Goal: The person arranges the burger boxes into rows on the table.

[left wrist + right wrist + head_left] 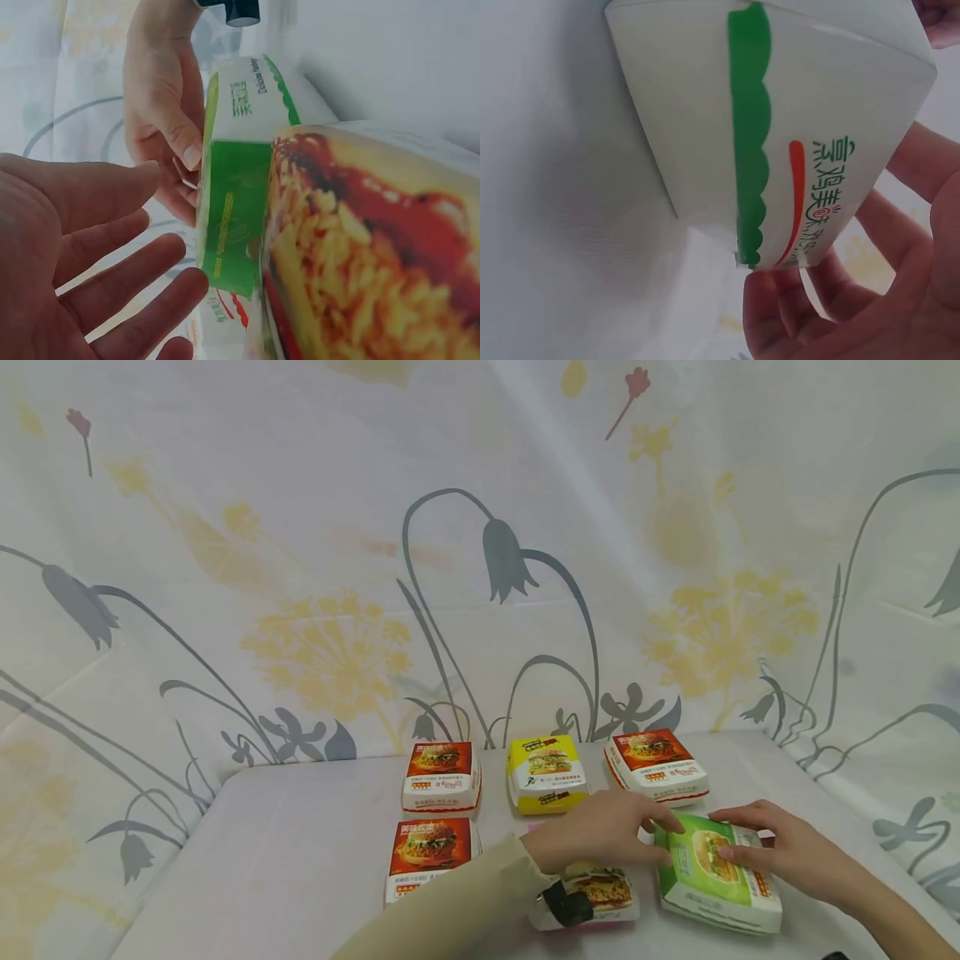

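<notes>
A green and white burger box (708, 881) rests on the table at the right, its lid printed with a burger. My right hand (787, 852) holds its right side, thumb over the lid and fingers at the far edge; in the right wrist view those fingers curl by a white side wall with a green wavy band. My left hand (600, 831) reaches across to the box's left edge with fingers spread and relaxed. Whether its fingertips touch the box, I cannot tell. Below my left wrist lies a pink-edged burger box (603, 893), partly covered by the hand.
Along the back stand a red burger box (438, 777), a yellow burger box (546, 774) and another red burger box (656, 764). One more red box (427, 852) is at front left, partly behind my left sleeve. A flower-printed cloth (480, 568) hangs behind the white table (285, 860).
</notes>
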`<action>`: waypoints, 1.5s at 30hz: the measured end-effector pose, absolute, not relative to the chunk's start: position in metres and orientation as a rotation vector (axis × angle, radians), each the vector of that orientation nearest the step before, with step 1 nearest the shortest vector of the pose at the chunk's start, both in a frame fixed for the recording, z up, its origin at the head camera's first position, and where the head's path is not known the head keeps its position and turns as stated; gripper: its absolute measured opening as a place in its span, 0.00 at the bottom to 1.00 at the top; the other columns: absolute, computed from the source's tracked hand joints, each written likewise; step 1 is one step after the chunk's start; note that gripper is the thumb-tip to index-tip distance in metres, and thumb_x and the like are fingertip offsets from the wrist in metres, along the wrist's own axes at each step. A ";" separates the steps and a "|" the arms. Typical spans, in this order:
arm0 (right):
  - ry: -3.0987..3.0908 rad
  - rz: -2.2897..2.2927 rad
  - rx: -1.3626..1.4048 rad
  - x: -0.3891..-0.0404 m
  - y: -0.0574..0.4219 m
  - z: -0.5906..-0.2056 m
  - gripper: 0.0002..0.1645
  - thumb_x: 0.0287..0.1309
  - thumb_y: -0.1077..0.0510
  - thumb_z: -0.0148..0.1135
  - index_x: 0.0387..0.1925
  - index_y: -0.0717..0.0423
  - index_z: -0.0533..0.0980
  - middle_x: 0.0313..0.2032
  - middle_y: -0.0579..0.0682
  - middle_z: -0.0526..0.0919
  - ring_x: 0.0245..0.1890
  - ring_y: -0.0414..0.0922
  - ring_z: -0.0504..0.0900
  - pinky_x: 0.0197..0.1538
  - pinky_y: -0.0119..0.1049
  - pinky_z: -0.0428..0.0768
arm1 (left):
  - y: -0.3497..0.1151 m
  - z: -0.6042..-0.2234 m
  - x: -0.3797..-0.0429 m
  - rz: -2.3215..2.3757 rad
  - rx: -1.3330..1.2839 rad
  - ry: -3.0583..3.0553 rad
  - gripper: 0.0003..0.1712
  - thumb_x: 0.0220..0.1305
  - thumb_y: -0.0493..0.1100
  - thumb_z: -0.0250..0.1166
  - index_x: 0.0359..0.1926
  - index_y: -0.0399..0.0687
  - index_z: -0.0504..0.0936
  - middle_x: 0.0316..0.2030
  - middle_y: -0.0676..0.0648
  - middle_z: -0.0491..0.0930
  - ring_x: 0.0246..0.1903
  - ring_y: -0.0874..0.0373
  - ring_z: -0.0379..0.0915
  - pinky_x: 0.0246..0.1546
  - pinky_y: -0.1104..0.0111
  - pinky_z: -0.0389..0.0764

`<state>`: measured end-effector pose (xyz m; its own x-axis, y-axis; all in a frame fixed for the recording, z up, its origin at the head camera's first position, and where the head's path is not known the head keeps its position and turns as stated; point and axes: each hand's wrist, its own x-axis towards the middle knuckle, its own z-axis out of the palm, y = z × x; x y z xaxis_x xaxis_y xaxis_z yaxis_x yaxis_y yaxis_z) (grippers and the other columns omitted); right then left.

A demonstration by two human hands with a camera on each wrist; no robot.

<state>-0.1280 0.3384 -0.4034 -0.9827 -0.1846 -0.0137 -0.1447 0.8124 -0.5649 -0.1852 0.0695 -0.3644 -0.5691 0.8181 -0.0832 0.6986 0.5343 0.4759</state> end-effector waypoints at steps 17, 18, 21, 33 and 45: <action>3.004 -0.830 -0.043 -0.129 0.336 -0.400 0.34 0.56 0.36 0.69 0.49 0.60 0.80 0.45 0.56 0.82 0.45 0.54 0.79 0.41 0.48 0.80 | 0.080 -0.369 -0.190 0.465 1.226 2.496 0.25 0.62 0.57 0.70 0.61 0.73 0.79 0.48 0.68 0.80 0.44 0.77 0.72 0.39 0.81 0.68; 3.007 -0.826 -0.042 -0.129 0.336 -0.399 0.33 0.55 0.36 0.70 0.48 0.59 0.80 0.44 0.54 0.82 0.43 0.53 0.80 0.40 0.45 0.79 | 0.080 -0.370 -0.190 0.457 1.231 2.501 0.25 0.62 0.57 0.69 0.61 0.73 0.79 0.49 0.68 0.80 0.44 0.77 0.72 0.40 0.81 0.68; 3.015 -0.812 -0.042 -0.128 0.339 -0.398 0.28 0.57 0.37 0.69 0.44 0.57 0.81 0.40 0.50 0.84 0.41 0.50 0.81 0.36 0.41 0.78 | 0.082 -0.371 -0.190 0.434 1.234 2.525 0.25 0.62 0.57 0.69 0.61 0.73 0.79 0.51 0.69 0.78 0.44 0.77 0.71 0.40 0.81 0.68; 2.991 -1.005 -0.048 -0.125 0.346 -0.409 0.39 0.59 0.42 0.69 0.61 0.64 0.73 0.53 0.64 0.80 0.49 0.60 0.81 0.41 0.45 0.83 | 0.093 -0.374 -0.187 0.457 1.239 2.547 0.26 0.61 0.60 0.69 0.61 0.73 0.79 0.58 0.72 0.73 0.54 0.76 0.68 0.49 0.78 0.68; 2.913 -1.122 -0.136 -0.128 0.345 -0.415 0.30 0.62 0.44 0.67 0.61 0.56 0.77 0.63 0.64 0.74 0.50 0.23 0.71 0.45 0.34 0.81 | 0.105 -0.382 -0.188 0.500 1.202 2.523 0.28 0.60 0.58 0.70 0.63 0.72 0.77 0.61 0.72 0.70 0.58 0.75 0.65 0.53 0.76 0.68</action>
